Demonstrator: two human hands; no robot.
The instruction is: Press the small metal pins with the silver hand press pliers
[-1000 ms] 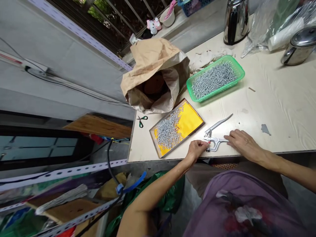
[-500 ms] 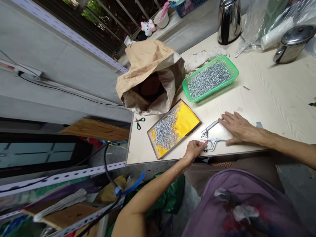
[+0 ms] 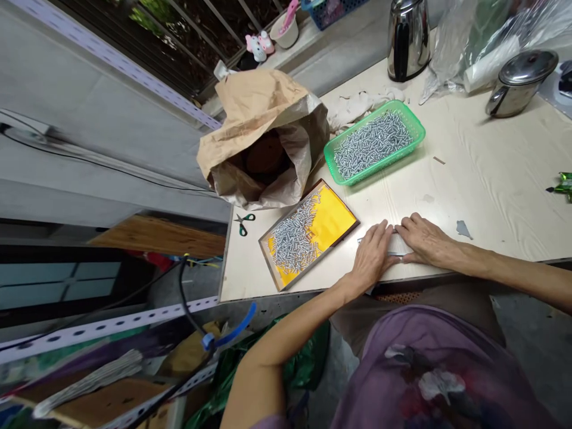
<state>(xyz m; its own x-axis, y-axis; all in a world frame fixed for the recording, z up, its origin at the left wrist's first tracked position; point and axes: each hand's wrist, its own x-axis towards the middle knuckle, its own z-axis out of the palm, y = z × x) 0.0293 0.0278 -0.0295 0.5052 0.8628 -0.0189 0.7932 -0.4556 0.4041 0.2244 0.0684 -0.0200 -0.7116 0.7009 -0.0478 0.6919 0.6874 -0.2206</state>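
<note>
A silver metal hand tool like snap pliers (image 3: pixel 397 245), with two long handles, lies at the table's front edge, mostly covered by my hands. My left hand (image 3: pixel 372 255) is closed over its head end. My right hand (image 3: pixel 424 241) grips the handle ends, with its thumb low and fingers on the upper handle. The tool's jaws are hidden under my left hand. Left of my hands is a shallow tray with a yellow bottom (image 3: pixel 333 217), holding a heap of small silver metal pins (image 3: pixel 295 235).
A green plastic basket (image 3: pixel 329 158) of similar metal pieces stands behind the tray. Beside it is an open brown paper bag (image 3: pixel 263 101). Small green-handled scissors (image 3: pixel 243 224) lie at the left edge. A kettle (image 3: pixel 407 42) and a lidded steel cup (image 3: pixel 513 89) stand at the back.
My left hand has moved from pinching at the tool's jaw end to lying over its head. The handles are closer together, and my right hand now wraps them. The view has shifted slightly.
</note>
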